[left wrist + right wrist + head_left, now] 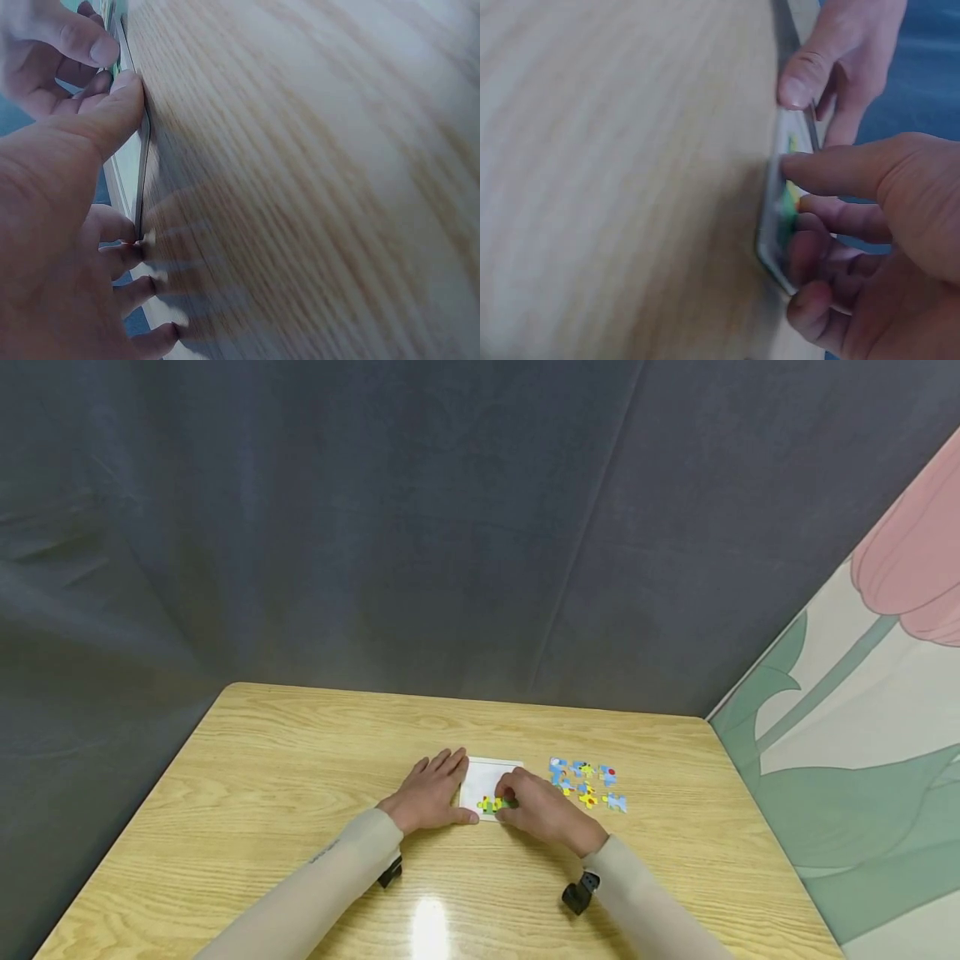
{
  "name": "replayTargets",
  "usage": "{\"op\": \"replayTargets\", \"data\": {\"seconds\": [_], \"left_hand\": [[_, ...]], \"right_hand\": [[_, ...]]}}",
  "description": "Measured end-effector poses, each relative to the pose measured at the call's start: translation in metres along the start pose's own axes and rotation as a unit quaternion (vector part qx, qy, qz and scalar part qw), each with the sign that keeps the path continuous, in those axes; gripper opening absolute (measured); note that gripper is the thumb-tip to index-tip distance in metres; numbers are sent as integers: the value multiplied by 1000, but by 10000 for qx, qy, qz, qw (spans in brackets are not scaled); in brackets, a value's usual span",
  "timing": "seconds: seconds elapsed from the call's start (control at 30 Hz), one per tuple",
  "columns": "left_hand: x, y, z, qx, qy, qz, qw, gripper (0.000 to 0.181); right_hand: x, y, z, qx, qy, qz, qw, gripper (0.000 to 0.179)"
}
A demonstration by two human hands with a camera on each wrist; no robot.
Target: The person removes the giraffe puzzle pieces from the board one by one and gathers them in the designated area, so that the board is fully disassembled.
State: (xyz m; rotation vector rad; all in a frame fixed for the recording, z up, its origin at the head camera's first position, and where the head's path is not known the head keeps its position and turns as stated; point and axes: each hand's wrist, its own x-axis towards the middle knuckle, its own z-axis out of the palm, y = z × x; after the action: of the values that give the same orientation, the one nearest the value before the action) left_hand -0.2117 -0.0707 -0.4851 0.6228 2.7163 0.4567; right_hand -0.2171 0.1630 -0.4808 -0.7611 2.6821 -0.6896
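A white puzzle tray (pixel 483 772) lies on the table, with yellow and green jigsaw pieces (pixel 490 805) along its near side. My left hand (pixel 435 789) rests spread at the tray's left edge, its thumb on the near left corner. The left wrist view shows those fingers (pixel 135 292) reaching down along the frame to the tabletop. At the near right corner, my right hand (pixel 543 806) pinches a green jigsaw piece (pixel 788 210) between thumb and curled fingers, low against the tray. The fingers hide most of that piece.
Several loose blue and yellow jigsaw pieces (pixel 587 798) lie on the wooden table (pixel 300 777) to the right of the tray. A dark curtain (pixel 420 543) hangs behind the table, and a flower-patterned cloth (pixel 840 760) hangs at the right.
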Motion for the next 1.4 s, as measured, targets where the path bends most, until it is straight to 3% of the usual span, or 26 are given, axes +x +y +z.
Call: {"op": "replayTargets", "data": {"seconds": [0.27,0.73,1.03,1.4], "left_hand": [[1,-1,2,24,-38,-8,10000,97],[0,-1,2,17,-36,-20,10000,97],[1,0,1,-14,-34,-76,10000,98],[1,-2,3,-49,-6,-97,9999,98]], "right_hand": [[7,-1,-7,252,-460,160,9985,21],[7,4,-5,854,-380,310,9951,23],[4,8,-5,1571,-403,-11,9868,4],[1,11,-7,1936,-338,-219,9802,10]]}}
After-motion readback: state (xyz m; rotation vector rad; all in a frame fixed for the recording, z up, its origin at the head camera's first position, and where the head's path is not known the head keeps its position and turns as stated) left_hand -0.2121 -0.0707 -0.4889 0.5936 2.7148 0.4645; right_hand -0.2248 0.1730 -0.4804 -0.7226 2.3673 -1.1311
